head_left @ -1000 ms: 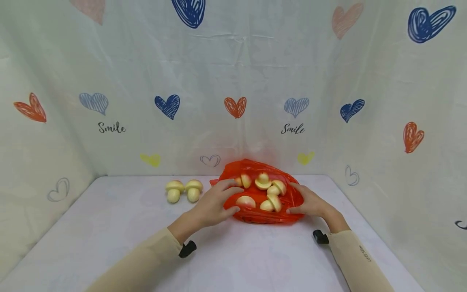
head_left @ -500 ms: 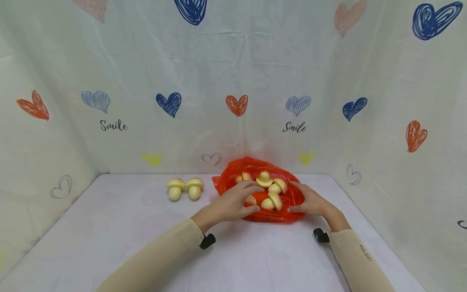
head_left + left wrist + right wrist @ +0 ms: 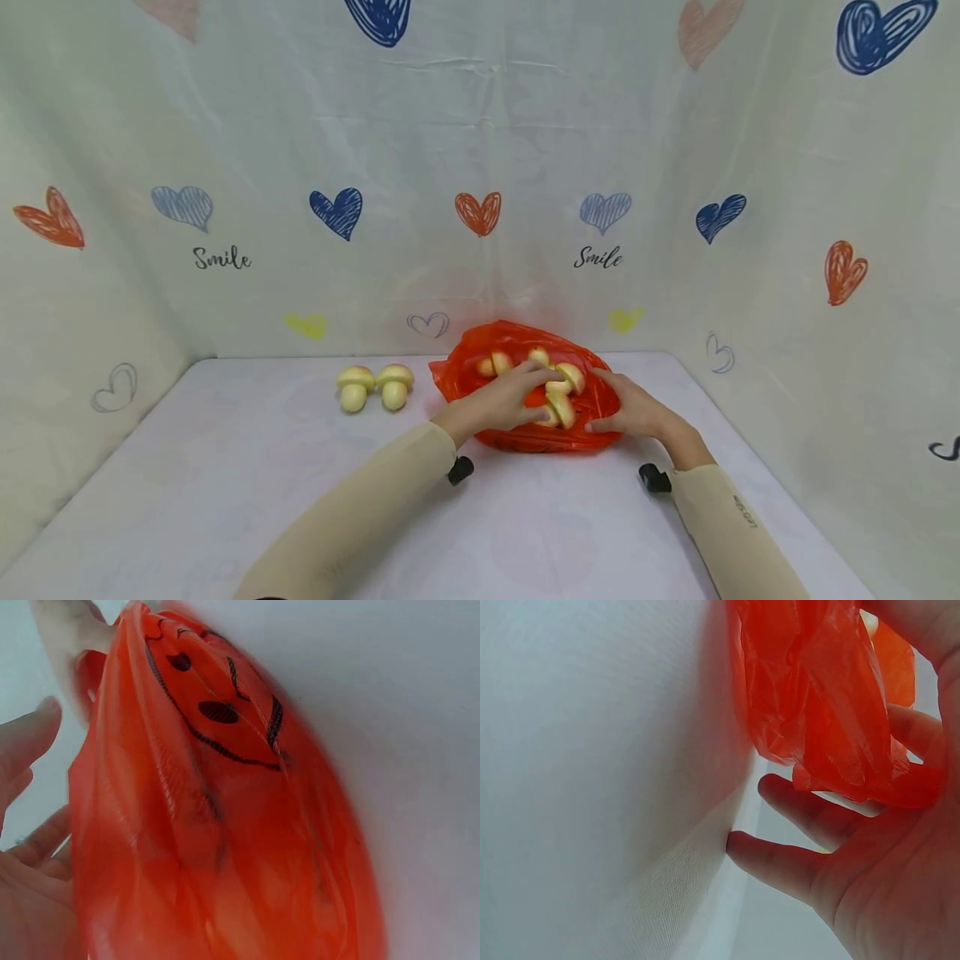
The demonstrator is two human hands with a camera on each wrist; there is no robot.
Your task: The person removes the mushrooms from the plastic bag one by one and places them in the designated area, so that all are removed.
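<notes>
An orange-red plastic bag [image 3: 468, 333] lies with its mouth facing the person, several pale yellow mushrooms [image 3: 561, 408] inside. Over the bag's mouth, my left hand [image 3: 504, 402] reaches in from the left. Its thumb and fingers are spread apart near the mushrooms, and nothing shows between them. My right hand [image 3: 637, 410] rests against the bag's right side, thumb and fingers wide apart. In the right wrist view, crumpled bag film [image 3: 817, 697] lies between thumb and forefinger, and the other fingers stretch out straight. My left hand hides some mushrooms.
Two more mushrooms, one at left [image 3: 355, 389] and one beside it [image 3: 393, 387], stand on the white-covered table [image 3: 225, 467] left of the bag. Directly behind the bag rises a white curtain [image 3: 420, 275] printed with hearts.
My left hand has moved rightward from the bag's left edge across its mouth, now covering a mushroom seen before. My right hand has stayed at the bag's right side.
</notes>
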